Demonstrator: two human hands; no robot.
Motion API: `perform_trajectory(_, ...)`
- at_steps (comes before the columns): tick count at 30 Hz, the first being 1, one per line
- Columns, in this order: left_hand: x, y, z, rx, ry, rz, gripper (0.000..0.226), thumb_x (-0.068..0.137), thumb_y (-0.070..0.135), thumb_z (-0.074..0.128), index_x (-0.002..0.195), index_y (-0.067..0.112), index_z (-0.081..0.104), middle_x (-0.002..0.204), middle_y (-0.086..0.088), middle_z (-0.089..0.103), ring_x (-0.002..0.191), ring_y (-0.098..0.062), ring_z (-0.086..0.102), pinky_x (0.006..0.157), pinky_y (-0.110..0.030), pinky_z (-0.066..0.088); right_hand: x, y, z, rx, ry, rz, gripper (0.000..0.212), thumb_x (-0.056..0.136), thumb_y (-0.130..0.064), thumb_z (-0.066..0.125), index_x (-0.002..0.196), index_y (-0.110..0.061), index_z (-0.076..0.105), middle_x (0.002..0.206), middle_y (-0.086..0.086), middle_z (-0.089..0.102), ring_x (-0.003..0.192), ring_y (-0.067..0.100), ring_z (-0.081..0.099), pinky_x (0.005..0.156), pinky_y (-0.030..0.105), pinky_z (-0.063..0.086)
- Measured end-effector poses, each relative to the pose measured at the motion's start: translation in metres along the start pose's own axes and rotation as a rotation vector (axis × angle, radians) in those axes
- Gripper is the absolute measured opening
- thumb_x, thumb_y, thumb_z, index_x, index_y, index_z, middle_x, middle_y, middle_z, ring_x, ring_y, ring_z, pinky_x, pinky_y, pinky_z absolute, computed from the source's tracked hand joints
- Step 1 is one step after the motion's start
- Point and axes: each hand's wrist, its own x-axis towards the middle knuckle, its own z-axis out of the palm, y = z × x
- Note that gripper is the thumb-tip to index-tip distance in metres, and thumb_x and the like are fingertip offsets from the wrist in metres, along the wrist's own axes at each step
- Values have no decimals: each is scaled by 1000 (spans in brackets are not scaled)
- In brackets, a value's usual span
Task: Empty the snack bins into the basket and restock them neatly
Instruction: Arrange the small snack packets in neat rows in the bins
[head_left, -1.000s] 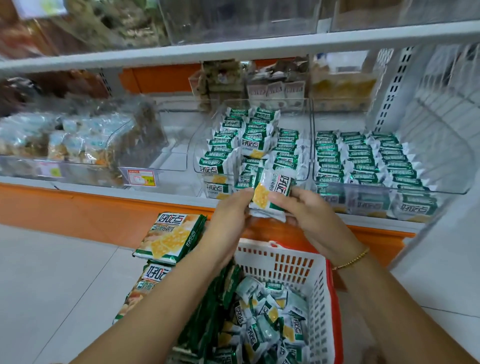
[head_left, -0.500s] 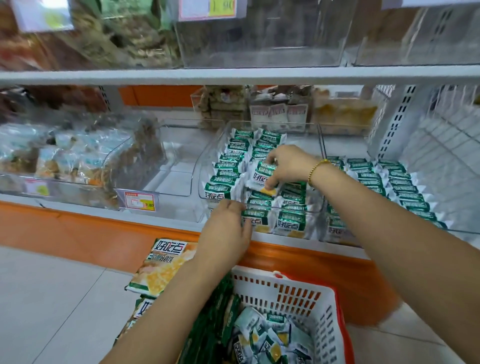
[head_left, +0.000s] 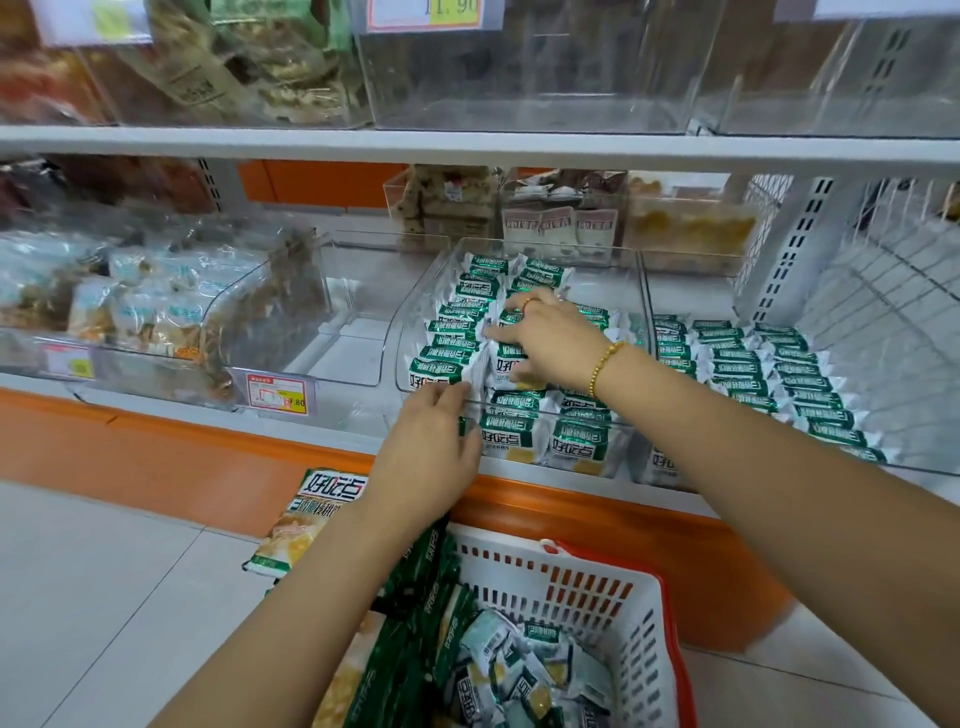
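Right bin (head_left: 906, 358) looks full; middle bin (head_left: 597, 270) part-filled; basket (head_left: 597, 577) holds loose packets (head_left: 485, 642). Right grip (head_left: 548, 338) lies flat, fingers straight, on packets; left grip (head_left: 431, 441) cannot tell.

We have moved the green-and-white snack packet (head_left: 511, 371) into the clear plastic bin (head_left: 631, 280), where our right hand (head_left: 550, 338) presses it onto the middle row. Our left hand (head_left: 431, 447) has released it and now touches the front-left row of packets (head_left: 436, 371).
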Motion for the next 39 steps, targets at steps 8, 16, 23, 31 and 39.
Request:
perform_trajectory(8, -25, 5, -7, 15, -64, 36, 51, 95, 18, 50, 144, 8, 37, 148, -9, 37, 134, -24, 37, 105, -27, 30, -30, -8, 5, 92, -57, 36, 56, 104, -40, 28, 154, -31, 4, 161, 10, 1, 147, 34, -1, 118, 54, 8)
perform_trajectory(16, -116, 0, 5, -124, -181, 108, 15, 95, 22, 53, 84, 13, 56, 73, 6, 52, 62, -5, 47, 54, -18, 33, -125, -69, 33, 360, 80, -111, 35, 96, -37, 51, 68, -19, 44, 62, -3, 43, 61, 13, 41, 62, 34, 39)
perform_trajectory(23, -209, -39, 43, -115, -503, -35, 17, 97, 28, 50, 84, 17, 54, 74, 8, 52, 63, -5, 50, 57, -13, 34, -159, -109, 192, 642, -587, 112, 33, 90, -26, 62, 104, 4, 65, 107, 24, 67, 96, 36, 64, 86, 42, 53)
perform_trajectory(31, -250, -75, 70, 110, -869, -147, 31, 96, 32, 49, 121, 18, 60, 123, -4, 59, 108, -20, 59, 90, -34, 49, -190, -155, 298, 693, -934, 361, 77, 84, -49, 67, 134, 6, 46, 134, 25, 52, 120, 35, 55, 96, 38, 48)
perform_trajectory(39, -247, -92, 73, 12, -886, -152, 25, 95, 27, 49, 109, 15, 66, 111, -2, 67, 98, -16, 62, 85, -33, 50, -200, -160, 323, 816, -769, 554, 89, 67, -57, 78, 126, -1, 43, 111, 10, 54, 97, 22, 56, 78, 30, 47)
